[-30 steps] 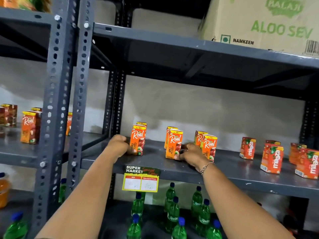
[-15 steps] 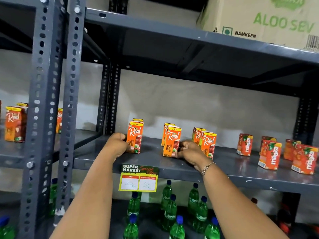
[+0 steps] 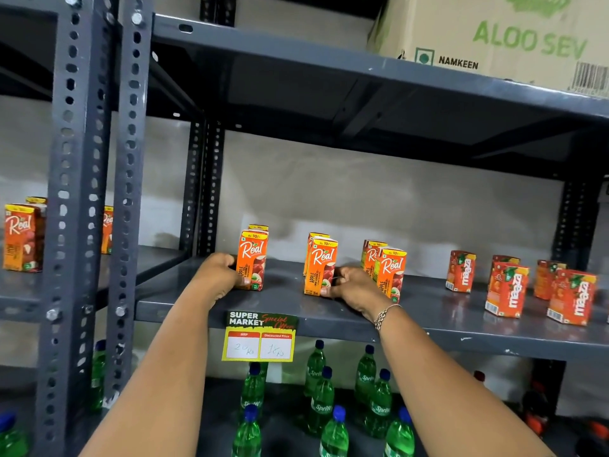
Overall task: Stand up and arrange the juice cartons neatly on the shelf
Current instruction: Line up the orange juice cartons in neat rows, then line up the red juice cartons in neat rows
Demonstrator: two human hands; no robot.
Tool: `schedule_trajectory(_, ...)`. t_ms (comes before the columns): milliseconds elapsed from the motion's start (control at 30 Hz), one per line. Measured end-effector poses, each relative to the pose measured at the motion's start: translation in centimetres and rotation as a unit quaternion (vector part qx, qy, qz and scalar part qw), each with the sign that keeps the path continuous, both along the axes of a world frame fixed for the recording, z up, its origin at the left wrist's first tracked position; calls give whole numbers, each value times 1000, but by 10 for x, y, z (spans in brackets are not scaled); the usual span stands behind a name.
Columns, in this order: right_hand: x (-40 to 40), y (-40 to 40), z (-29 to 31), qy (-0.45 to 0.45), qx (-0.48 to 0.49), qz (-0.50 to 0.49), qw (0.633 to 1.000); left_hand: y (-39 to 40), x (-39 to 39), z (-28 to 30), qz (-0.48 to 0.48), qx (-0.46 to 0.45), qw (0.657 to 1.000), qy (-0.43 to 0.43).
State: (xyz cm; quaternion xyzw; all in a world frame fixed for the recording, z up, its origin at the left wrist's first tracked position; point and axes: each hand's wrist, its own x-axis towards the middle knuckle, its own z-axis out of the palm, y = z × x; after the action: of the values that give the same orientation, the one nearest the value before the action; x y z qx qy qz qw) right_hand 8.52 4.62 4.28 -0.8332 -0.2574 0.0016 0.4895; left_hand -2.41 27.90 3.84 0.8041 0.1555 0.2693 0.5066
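Orange Real apple juice cartons stand upright in pairs on the grey metal shelf (image 3: 428,311). My left hand (image 3: 219,275) grips the lower left side of the leftmost front carton (image 3: 252,255), with another carton right behind it. My right hand (image 3: 354,286) holds the base of the middle front carton (image 3: 322,263), its thumb on the front face. A third pair of Real cartons (image 3: 392,272) stands just right of my right hand, partly hidden by it. Several red Maaza cartons (image 3: 506,286) stand farther right on the same shelf.
A slotted grey upright post (image 3: 79,192) divides this bay from the left bay, where more Real cartons (image 3: 21,237) stand. A price tag (image 3: 260,336) hangs on the shelf edge. Green Sprite bottles (image 3: 324,400) fill the shelf below. A cardboard box (image 3: 494,37) sits on the shelf above.
Both hands stay on the same two cartons. The view has shifted a little toward the right; the cartons look barely moved.
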Motion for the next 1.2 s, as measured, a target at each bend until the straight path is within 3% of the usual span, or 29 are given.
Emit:
schedule_trajectory(433, -3, -3, 1, -9, -18, -9, 1000, -2, -1, -3, 17, 29, 999, 17)
schedule_trajectory(767, -2, -7, -2, -14, 20, -19, 1000, 0, -4, -5, 25, 39, 999, 6)
schedule_trajectory(1033, -36, -52, -5, -198, 81, -125, 969, -12, -16, 6, 160, -77, 974, -140)
schedule_trajectory(1133, -29, -81, -4, -216, 88, -151, 960, -41, -22, 16, 214, -52, 956, -194)
schedule_trajectory(1200, -20, -102, -4, -214, 101, -162, 958, -76, -22, 28, 193, -27, 952, -235)
